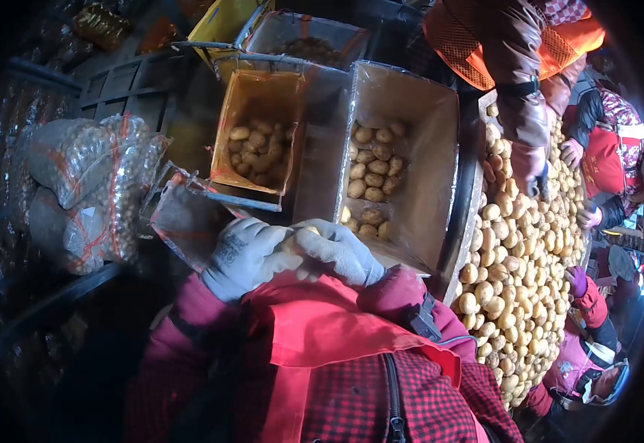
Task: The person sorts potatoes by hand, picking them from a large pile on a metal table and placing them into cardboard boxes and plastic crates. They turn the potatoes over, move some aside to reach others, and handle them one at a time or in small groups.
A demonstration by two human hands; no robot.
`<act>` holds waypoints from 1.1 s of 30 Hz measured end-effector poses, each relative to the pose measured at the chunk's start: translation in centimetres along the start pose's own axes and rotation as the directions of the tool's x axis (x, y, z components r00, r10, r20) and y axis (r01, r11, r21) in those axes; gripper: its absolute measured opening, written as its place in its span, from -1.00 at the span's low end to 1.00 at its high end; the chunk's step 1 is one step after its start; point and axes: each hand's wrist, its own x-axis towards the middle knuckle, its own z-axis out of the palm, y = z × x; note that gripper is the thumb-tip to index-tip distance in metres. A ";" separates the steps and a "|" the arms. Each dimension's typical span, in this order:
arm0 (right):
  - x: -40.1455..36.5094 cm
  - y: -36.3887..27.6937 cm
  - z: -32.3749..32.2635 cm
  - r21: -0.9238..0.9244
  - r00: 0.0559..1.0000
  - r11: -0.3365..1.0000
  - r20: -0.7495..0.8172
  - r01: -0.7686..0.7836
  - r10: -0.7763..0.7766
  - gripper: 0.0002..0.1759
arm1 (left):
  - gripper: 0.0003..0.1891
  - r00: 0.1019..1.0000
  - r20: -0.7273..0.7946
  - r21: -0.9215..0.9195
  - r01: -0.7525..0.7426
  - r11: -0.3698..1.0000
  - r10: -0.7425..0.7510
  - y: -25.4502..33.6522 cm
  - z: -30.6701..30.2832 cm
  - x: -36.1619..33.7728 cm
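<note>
Just in front of my chest, my left hand [244, 255] and my right hand [342, 251], both in grey-white gloves, are close together. A small pale yellow potato [310, 231] shows between them, mostly covered by the fingers. Both hands are closed around it. Beyond my right hand stands an open cardboard box [418, 170], with several potatoes [373, 179] along its left side and near end. An open orange-lined crate [224, 159] with potatoes in it is ahead of my left hand.
To the right, a long table heaped with potatoes [514, 288] runs alongside me. A co-worker's gloved hand [531, 168] reaches into the heap; other people stand along its far side. Filled clear sacks [89, 184] are stacked at left. Another bin [322, 33] is at the back.
</note>
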 end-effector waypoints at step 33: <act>-9.3 4.9 -3.8 0.351 0.842 0.850 -0.510 0.393 -0.179 -0.37 | -0.31 0.807 -0.412 -0.608 0.103 0.787 -0.424 -15.3 -2.3 23.2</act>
